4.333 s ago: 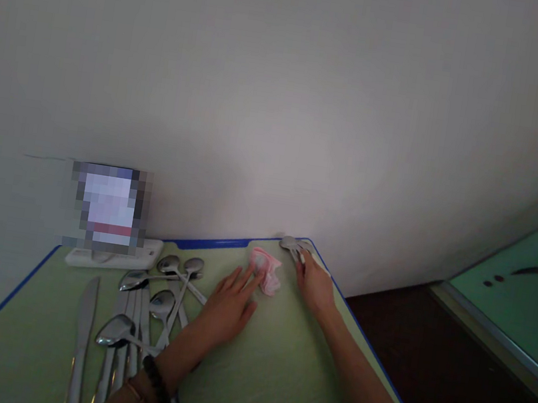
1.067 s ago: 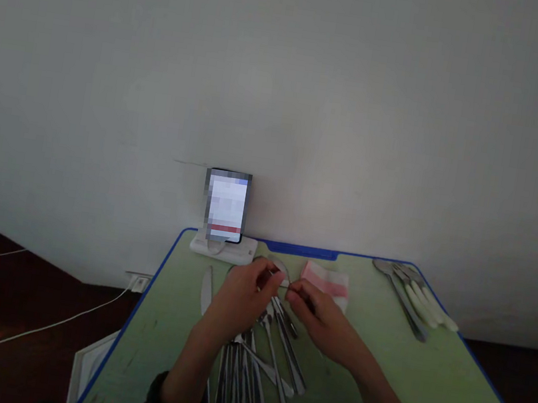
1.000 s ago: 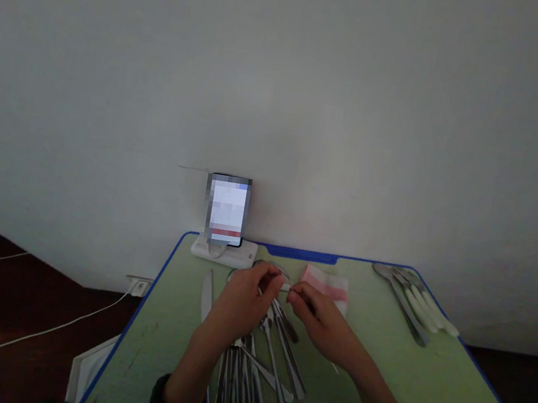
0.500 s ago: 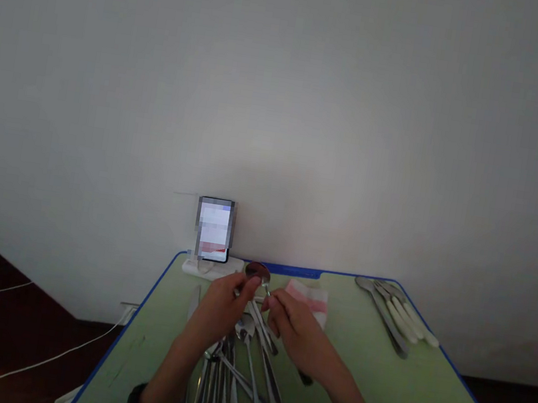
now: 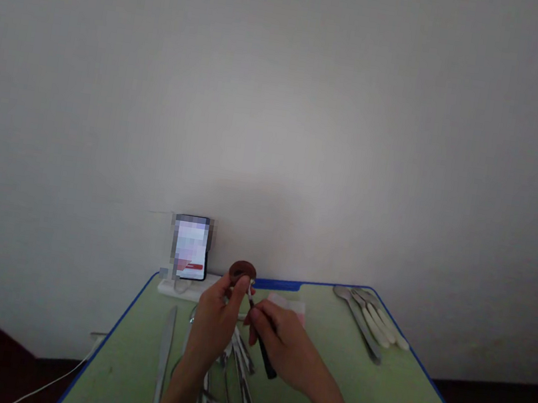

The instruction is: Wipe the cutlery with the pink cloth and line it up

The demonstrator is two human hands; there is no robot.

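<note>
Both hands hold one spoon (image 5: 242, 270) above the table's far half. Its bowl looks reddish-brown, and a dark handle slants down to the right. With thumb and fingers, my left hand (image 5: 215, 318) pinches the bowl at its lower side. My right hand (image 5: 282, 335) is closed around the neck and upper handle, and the dark handle end sticks out below it. Beneath the hands lies a loose pile of metal cutlery (image 5: 242, 379), partly hidden by my left forearm. A table knife (image 5: 164, 354) lies left of that forearm.
A phone (image 5: 194, 244) stands lit at the back left on a white base (image 5: 167, 289), against the wall. Behind my right hand lies a pink-and-white cloth (image 5: 301, 309). At the far right are a long spoon (image 5: 357, 322) and several white-handled pieces (image 5: 376, 325). The green table (image 5: 345, 401) has a blue edge.
The whole view has shifted, with the table things now further left and lower. Both hands keep hold of the spoon; more of its dark handle now shows below my right hand.
</note>
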